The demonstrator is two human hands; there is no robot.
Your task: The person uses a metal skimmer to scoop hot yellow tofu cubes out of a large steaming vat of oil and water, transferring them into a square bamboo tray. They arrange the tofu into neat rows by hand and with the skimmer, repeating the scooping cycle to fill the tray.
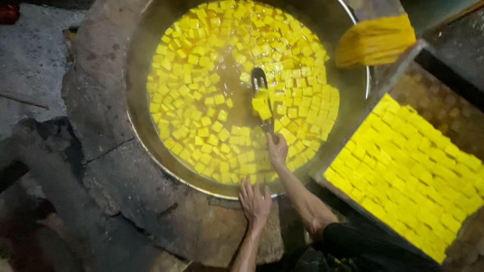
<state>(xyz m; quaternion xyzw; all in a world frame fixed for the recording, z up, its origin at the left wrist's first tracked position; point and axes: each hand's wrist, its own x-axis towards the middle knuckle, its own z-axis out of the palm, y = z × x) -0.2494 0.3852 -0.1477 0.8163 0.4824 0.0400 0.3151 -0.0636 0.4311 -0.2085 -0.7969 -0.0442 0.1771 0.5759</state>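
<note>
My slotted ladle (260, 95) sits near the middle of the big round pan (135, 126), a few yellow cubes (201, 85) lying on it while the rest float crowded in the yellow liquid. My right hand (277, 150) is closed around the ladle's handle at about five o'clock in the pan. My left hand (254, 201) rests open, fingers spread, on the stone surround (101, 166) at six o'clock. At three o'clock, the tray (448, 111) holds packed rows of cubes over its near half; its far half is bare. A yellow cloth (375, 41) hangs at one o'clock.

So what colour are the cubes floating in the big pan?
Bright yellow cubes, seen best in the head view.
</note>
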